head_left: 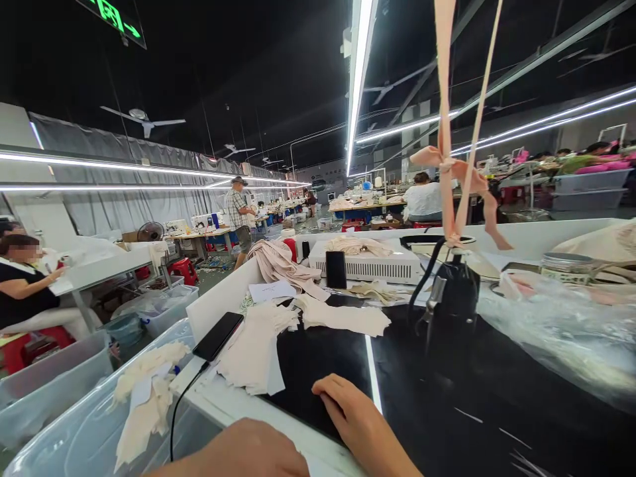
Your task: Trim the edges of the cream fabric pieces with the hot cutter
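Note:
The back of my left hand (251, 452) shows at the bottom edge, over the near white table edge; its fingers are hidden. To its right, my right hand (350, 412) rests on the glossy black surface (322, 354), its fingers curled and close together, with nothing visible in them. Beyond my hands lie stacked cream fabric pieces (256, 348) and another flat cream piece (348, 317). A dark phone (218, 336) with a cable lies left of the stack. Farther right, a black device (453, 291) stands under hanging peach fabric strips (446, 132).
Clear plastic bags (561, 338) cover the right side. A second phone (336, 269) leans on a white vented box (370, 265). At the left is a plastic-lined bin (74, 437) with cream scraps. People sit at tables at left and behind; one person (240, 215) stands in the aisle.

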`<state>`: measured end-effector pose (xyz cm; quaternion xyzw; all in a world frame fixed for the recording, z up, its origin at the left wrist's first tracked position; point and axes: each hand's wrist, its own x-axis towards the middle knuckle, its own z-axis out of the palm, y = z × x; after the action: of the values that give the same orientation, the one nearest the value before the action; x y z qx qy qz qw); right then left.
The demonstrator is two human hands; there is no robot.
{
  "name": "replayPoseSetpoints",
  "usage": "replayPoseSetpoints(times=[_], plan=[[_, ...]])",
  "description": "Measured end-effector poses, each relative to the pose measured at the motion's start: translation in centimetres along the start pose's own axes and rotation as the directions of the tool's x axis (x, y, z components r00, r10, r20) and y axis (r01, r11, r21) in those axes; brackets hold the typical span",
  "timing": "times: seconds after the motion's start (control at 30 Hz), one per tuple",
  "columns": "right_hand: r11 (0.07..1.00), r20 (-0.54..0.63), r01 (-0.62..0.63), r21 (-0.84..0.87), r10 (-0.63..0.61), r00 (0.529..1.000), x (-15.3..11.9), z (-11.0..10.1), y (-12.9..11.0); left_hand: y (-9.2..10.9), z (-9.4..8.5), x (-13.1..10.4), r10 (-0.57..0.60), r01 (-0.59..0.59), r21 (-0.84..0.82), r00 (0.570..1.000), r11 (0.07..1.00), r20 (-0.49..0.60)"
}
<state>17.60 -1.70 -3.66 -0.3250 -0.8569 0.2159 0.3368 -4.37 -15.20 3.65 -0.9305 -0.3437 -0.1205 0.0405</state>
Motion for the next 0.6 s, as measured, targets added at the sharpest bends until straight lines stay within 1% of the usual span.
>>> replayPoseSetpoints(times=[0.03,0.07,0.1,0.13,0.17,0.2,0.23,0.33,0.43,0.5,0.6], plan=[[1.000,0.003,-0.001,0.007,0.001,1.000,0.1,0.0,0.0,-0.2,-0.2,0.1,-0.019,0.020,-0.011,1.000,1.000,0.025],[1.000,0.007,-0.002,0.013,0.002,1.000,0.2,0.0,0.1,-0.6,-0.5,0.1,-0.076,0.077,-0.016,0.996,0.997,0.042],[1.000,0.011,-0.002,0.018,0.002,1.000,0.3,0.0,0.2,-1.1,-1.0,0.1,-0.186,0.186,-0.002,0.981,0.983,0.052],[1.000,0.016,-0.001,0.021,0.001,1.000,0.4,0.0,0.2,-1.8,-1.5,0.0,-0.308,0.308,0.017,0.949,0.951,0.066],[1.000,0.020,0.000,0.024,-0.001,1.000,0.5,0.0,0.3,-2.7,-2.0,-0.1,-0.427,0.426,0.033,0.900,0.904,0.086],[1.000,0.024,0.002,0.025,-0.003,1.000,0.5,0.0,0.3,-3.7,-2.4,-0.2,-0.504,0.502,0.048,0.860,0.864,0.076],[1.000,0.026,0.005,0.025,-0.005,1.000,0.6,0.0,0.4,-4.8,-2.6,-0.3,-0.550,0.547,0.061,0.832,0.835,0.069],[1.000,0.026,0.011,0.023,-0.012,1.000,0.7,-0.1,0.3,-8.4,-2.4,-0.2,-0.668,0.663,0.097,0.744,0.743,0.025],[1.000,0.016,0.018,0.025,-0.018,1.000,0.8,-0.1,0.2,-11.4,-1.4,1.0,-0.750,0.745,0.122,0.661,0.656,-0.008],[0.999,0.008,0.021,0.025,-0.021,1.000,0.8,-0.1,0.1,-12.8,-0.6,2.1,-0.791,0.786,0.136,0.611,0.603,-0.031],[1.000,-0.003,0.023,0.018,-0.023,1.000,0.7,-0.2,-0.4,-14.0,0.4,3.5,-0.831,0.830,0.139,0.552,0.540,-0.068]])
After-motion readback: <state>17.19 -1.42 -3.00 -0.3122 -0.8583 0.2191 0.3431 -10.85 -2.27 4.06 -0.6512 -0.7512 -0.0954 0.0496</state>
